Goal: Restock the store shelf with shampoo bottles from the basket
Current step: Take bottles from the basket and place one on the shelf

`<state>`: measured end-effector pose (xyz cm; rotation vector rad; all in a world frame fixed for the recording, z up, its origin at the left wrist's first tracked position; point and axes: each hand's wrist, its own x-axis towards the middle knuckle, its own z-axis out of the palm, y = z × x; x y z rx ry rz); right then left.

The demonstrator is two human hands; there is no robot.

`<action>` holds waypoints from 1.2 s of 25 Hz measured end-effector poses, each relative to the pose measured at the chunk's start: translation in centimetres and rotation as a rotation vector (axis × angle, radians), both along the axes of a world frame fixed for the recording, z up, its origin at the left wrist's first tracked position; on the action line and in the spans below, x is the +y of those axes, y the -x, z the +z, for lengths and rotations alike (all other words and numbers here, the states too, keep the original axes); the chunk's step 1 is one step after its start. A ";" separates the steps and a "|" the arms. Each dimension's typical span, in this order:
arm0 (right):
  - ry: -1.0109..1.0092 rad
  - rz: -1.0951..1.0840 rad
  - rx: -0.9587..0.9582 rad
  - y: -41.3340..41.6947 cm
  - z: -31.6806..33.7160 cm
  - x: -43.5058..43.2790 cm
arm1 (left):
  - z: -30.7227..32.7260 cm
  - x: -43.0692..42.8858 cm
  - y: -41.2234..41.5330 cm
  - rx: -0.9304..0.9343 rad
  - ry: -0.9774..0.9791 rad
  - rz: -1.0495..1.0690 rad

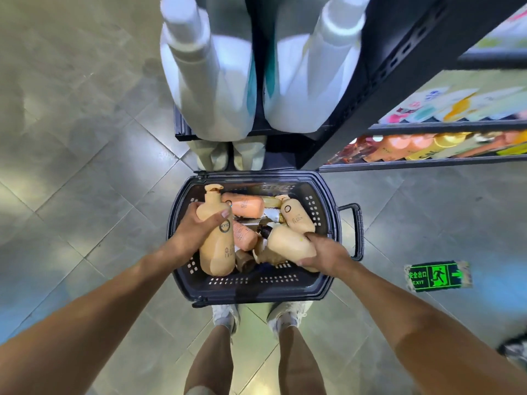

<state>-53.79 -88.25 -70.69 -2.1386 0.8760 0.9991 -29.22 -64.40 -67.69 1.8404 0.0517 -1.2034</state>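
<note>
We look straight down on a dark plastic basket (253, 283) standing on the tiled floor (85, 138) in the lower middle of the frame, just above our two white shoes (225, 315). It holds a heap of shampoo bottles, tan and orange, lying across one another.

Our left hand (196, 226) is wrapped around the upper body of a tall tan bottle (216, 246) on the left side of the basket; the fingers curl over its shoulder and the thumb crosses its front, beside a round printed mark. Its cap points toward the top of the frame. Our right hand (322, 252) closes on the base of a second tan bottle (288, 243) at the lower right of the basket, which lies on its side with its dark neck pointing left toward the heap. Whether either bottle is lifted clear of the others we cannot tell.

Between them lie an orange bottle (242, 205) near the far wall and another tan bottle (296, 215) at the upper right.

The basket's handle (356, 229) sticks out at its right side. Above the basket, at the top middle of the frame, two large white bottles (199, 75) stand on the black shelf (379, 69). At the right, lower shelf tiers carry rows of orange and yellow bottles (413, 146). A green exit sign (436, 276) is stuck on the floor at right.
</note>
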 end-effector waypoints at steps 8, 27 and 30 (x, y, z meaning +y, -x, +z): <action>0.082 -0.489 -0.366 5.7 17.5 -1.4 | 14.7 -4.2 0.1 -0.098 0.128 -0.250; 0.381 -0.730 -0.999 27.8 50.8 -8.8 | 50.8 -16.5 18.1 -0.439 0.624 -0.454; 0.426 -0.700 -1.094 31.1 56.8 -9.9 | 56.5 -18.5 20.9 -0.506 0.736 -0.464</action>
